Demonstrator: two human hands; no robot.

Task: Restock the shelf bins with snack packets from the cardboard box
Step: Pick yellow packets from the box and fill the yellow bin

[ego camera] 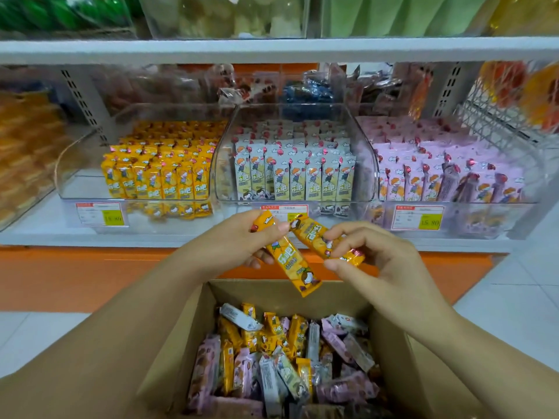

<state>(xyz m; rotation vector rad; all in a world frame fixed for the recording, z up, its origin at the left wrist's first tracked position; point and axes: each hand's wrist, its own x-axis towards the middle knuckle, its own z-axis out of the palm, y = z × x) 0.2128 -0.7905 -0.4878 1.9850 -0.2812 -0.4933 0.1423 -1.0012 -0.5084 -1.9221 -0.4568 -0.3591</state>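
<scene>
Centre frame, long orange foil snack packet point(290, 263) tilted in your left hand point(242, 240), second orange packet point(317, 237) pinched in your right hand point(378, 267), open brown cardboard box point(190, 328) of mixed packets below, clear plastic shelf bins point(225, 164) above, rows upright.

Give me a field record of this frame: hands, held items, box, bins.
left hand: grips orange packet near its upper end
right hand: pinches second orange packet
cardboard box: open, below the hands, holds mixed orange, pink and white packets
left bin: orange packets, upright rows
middle bin: white packets
right bin: pink packets
stage: both held packets above the box, not yet in a bin
</scene>
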